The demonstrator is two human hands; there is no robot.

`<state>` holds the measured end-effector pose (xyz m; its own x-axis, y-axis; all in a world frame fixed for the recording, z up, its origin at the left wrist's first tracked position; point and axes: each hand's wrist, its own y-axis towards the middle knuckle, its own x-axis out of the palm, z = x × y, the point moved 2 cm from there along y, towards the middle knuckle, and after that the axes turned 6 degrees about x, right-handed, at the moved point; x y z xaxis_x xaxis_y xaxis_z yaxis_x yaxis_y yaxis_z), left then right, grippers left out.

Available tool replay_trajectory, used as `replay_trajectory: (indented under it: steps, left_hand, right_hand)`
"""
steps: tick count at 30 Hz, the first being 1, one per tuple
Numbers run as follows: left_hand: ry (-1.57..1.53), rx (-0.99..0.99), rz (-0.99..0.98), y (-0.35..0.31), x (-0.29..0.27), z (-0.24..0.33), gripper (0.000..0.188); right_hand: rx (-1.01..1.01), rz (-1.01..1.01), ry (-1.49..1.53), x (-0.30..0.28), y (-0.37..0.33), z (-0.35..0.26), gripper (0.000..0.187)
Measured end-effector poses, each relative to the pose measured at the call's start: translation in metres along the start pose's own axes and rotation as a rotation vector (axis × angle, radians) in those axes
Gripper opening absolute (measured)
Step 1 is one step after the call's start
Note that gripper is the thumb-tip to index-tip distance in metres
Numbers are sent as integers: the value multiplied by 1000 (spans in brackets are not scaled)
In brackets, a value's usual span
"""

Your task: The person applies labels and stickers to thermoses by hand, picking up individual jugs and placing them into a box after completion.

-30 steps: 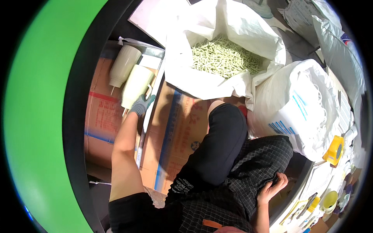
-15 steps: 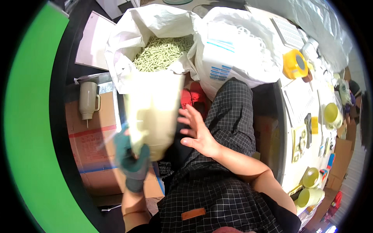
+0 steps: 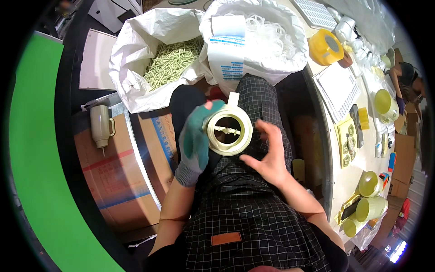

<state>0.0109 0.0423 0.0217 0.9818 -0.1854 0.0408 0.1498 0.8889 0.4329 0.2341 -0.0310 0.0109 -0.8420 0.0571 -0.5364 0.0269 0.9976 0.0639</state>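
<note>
My left hand (image 3: 195, 138), in a green and grey glove, grips the left side of a pale yellow-green mug (image 3: 232, 150) held over my lap. Its round mouth faces up at me, with the handle (image 3: 233, 99) pointing away. Across the dark opening shows a small pale stick-like piece (image 3: 226, 130); whether it lies inside or is fixed there I cannot tell. My bare right hand (image 3: 272, 158) is at the mug's right side, thumb and fingers apart and holding nothing.
Ahead stand a white bag (image 3: 131, 86) of small pale-green sticks and another white bag (image 3: 283, 68) of clear rings. A similar mug (image 3: 99, 124) hangs upside down on a pin at left. The right-hand bench (image 3: 324, 90) carries tape (image 3: 319, 45), papers and several yellow-green cups.
The mug has come from the left to over my lap and turned from side-on to mouth up. My right hand has shifted right. The whole view has moved a little.
</note>
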Motion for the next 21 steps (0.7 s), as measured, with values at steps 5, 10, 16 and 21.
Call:
replay_trajectory:
  steps: [5,10,16,21]
  left_hand:
    - [1127,402,-316,-13,11,24,51]
    - [1059,332,-321,-19,17,16,42]
    - [1066,242,-421,-29,7,8,29]
    - [1041,423,15,-1,-18,23,84]
  right_hand:
    - [-274,-32,-57,33,46,-21,111]
    - [-288,77,34,57,43,-13,84]
    - [-215,-29,71,56,37,-13,94]
    - [-367,-32,153,66,79,-47,97]
